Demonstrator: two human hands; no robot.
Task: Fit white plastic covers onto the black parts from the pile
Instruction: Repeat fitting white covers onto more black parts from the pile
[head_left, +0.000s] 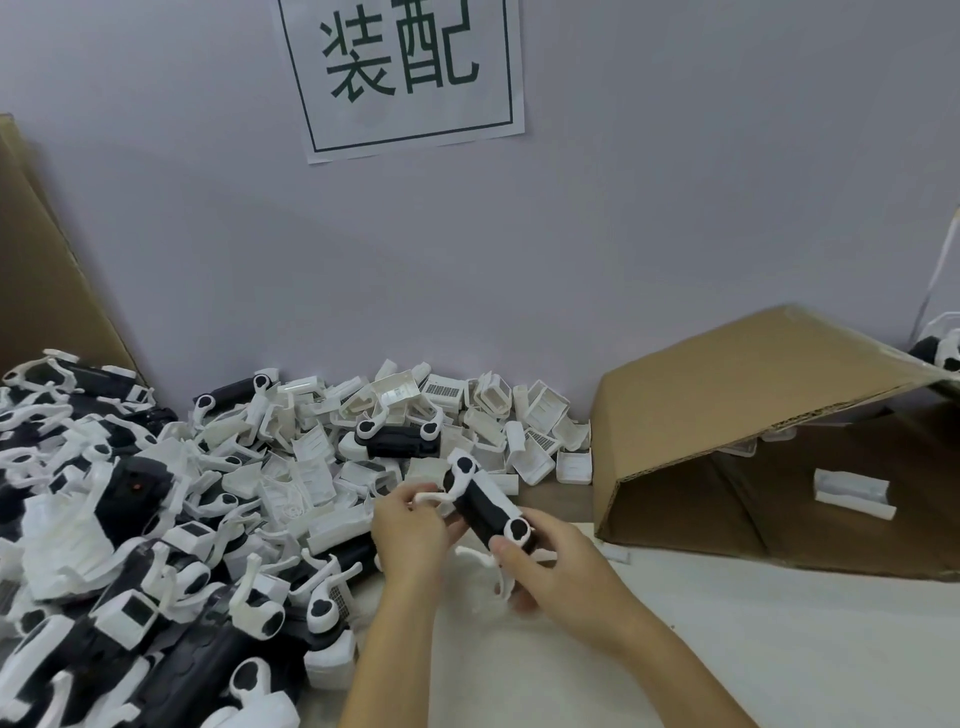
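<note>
A black part (487, 508) with white rounded ends and thin white arms is held above the table between both hands. My left hand (411, 531) pinches a white arm at the part's upper left side. My right hand (550, 564) grips the part's near end, thumb beside its white end cap. A big pile of black parts (124, 545) with white pieces fills the left of the table. Loose white plastic covers (467, 415) lie heaped along the wall behind the hands.
A tipped cardboard box (753, 395) lies open on the right with a white cover (852, 491) inside. A cardboard sheet (47, 291) leans at the far left. A paper sign (400, 73) hangs on the wall. The white tabletop (727, 649) stretches to the right.
</note>
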